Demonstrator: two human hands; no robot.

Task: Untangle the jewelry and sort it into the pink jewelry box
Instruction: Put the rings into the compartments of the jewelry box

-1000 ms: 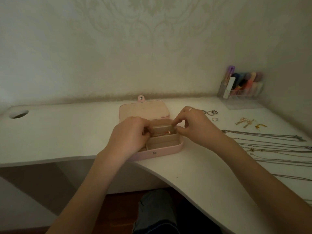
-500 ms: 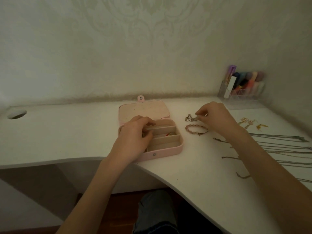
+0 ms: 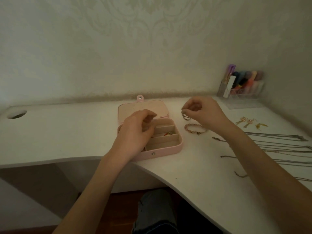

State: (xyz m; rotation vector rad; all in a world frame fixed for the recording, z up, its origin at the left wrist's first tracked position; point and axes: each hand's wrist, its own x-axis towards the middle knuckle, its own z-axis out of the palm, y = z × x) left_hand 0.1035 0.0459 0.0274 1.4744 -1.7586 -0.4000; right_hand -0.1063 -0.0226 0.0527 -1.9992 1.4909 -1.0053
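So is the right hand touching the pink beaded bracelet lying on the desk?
Apart. The head view shows the right hand pinching a small dark jewelry piece, while the pink beaded bracelet lies below it with white desk visible between them.

We note a pink jewelry box with beige lining on a white desk, a pink beaded bracelet right of it, gold earrings far right, silver chains, and cream damask-patterned wallpaper.
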